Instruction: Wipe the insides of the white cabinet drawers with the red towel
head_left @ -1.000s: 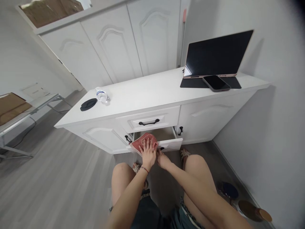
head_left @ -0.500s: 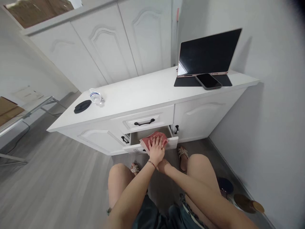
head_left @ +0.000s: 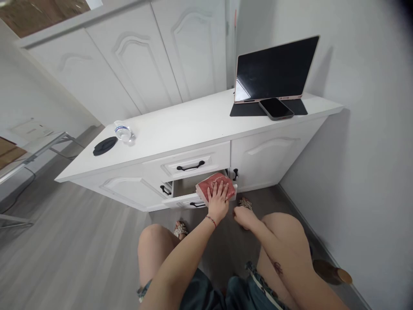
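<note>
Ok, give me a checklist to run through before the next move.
1. Lower drawer open: ok, pulled out beneath the upper drawer.
2. Left hand on the red cloth: ok, spread over it near the drawer's right end.
3. Right hand off the drawer: ok, apart from it.
4. Right palm empty: cannot tell, it is hidden.
5. Drawer's inside fully visible: not ok, cloth and hand block part.
6. Phone on the counter: ok, lying flat before the screen.

The head view looks forward and down over the hands [head_left: 218, 207] and cabinet [head_left: 174, 129].
</note>
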### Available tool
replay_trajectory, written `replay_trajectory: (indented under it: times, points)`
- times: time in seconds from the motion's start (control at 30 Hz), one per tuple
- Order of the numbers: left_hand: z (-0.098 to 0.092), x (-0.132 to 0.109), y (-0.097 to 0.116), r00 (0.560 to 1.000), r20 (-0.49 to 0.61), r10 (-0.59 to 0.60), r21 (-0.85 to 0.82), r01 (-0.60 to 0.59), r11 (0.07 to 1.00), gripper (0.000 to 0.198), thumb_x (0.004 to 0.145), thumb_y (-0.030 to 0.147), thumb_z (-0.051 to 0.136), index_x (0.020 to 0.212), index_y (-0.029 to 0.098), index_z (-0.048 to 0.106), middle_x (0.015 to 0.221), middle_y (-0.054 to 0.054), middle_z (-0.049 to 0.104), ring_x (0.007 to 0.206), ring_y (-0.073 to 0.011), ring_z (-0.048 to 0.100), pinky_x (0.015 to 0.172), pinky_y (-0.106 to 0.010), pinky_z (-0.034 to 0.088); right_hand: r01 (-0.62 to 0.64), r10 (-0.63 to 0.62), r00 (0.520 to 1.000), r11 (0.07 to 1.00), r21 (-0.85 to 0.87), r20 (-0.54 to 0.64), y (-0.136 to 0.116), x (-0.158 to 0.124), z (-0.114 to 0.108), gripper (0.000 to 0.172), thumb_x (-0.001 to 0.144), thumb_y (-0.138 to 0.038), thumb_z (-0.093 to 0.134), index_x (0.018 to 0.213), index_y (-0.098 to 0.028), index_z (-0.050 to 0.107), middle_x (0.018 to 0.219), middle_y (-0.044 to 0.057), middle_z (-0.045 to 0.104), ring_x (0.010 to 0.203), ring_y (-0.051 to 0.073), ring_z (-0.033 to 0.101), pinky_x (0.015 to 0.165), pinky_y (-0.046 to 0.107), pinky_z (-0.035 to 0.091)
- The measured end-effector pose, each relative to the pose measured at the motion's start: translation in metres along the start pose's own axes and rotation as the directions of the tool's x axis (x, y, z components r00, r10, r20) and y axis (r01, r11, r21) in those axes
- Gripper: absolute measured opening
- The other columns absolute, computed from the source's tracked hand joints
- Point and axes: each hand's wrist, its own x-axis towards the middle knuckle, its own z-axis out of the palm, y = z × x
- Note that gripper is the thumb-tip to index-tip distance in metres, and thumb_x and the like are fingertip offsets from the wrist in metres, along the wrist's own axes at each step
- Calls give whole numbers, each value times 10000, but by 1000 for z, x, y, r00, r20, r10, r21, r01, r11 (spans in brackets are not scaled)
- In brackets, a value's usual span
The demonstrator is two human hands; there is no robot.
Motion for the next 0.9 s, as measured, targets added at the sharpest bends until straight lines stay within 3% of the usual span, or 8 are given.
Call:
replay_trajectory:
  times: [0.1,0.17,0.27,0.43,0.6,0.7,0.77,0.9]
  points:
    - [0,0,2,1000,-10,21,13,-21,1000,567,938,380,303,1485,259,212,1569,2,154,1428,-266,99,1114,-581,150,-55,55,998,998,-4,16,23,7,-18,248,827,-218,461,817,-174,705,823,142,710,744,236,675,658,320,460]
    - [1,-1,4,999,-25,40,33,-40,999,569,940,389,307,1485,263,208,1573,-3,134,1431,-271,81,1112,-580,156,-62,73,990,994,92,-123,28,15,-27,334,878,-245,367,968,-171,680,965,151,699,860,243,665,742,347,474]
    - [7,-3,9,994,-44,100,66,-97,993,585,934,387,342,1487,273,192,1578,0,105,1434,-278,45,1106,-586,174,70,63,929,937,341,-364,24,27,-32,404,903,-341,328,1072,-146,638,1085,152,669,1004,244,621,879,377,460]
    - [30,-9,3,966,-2,260,111,-258,960,570,935,301,356,1482,290,196,1567,7,151,1435,-260,66,1080,-588,234,201,81,879,830,520,-470,9,30,-32,537,910,-520,319,1163,-139,601,1178,160,638,1096,259,582,943,426,443]
    - [49,-8,-20,895,79,438,148,-445,883,510,956,222,299,1465,236,268,1523,-21,303,1413,-172,188,1118,-476,237,365,-74,812,838,406,-579,-6,29,-39,461,942,-466,323,1139,-173,619,1160,128,643,1099,234,569,973,413,426]
    - [53,-4,-28,849,155,505,170,-526,833,469,946,184,328,1413,188,382,1474,-43,399,1380,-158,276,1128,-415,240,416,-193,789,867,275,-584,-15,34,-40,410,954,-409,331,1117,-190,637,1162,109,641,1130,232,539,996,417,396]
    - [55,-2,-29,819,218,531,167,-567,806,430,939,175,358,1356,182,464,1423,-44,473,1339,-159,352,1127,-388,251,390,-232,804,901,191,-547,-22,39,-37,394,962,-379,323,1136,-208,632,1203,95,627,1183,245,500,1034,461,337]
    - [64,1,-25,787,310,534,142,-593,792,390,904,173,452,1282,181,544,1339,-51,561,1281,-163,425,1117,-362,284,257,-208,889,964,68,-408,-35,45,-28,376,976,-326,304,1169,-227,612,1162,93,654,1148,271,524,1057,586,207]
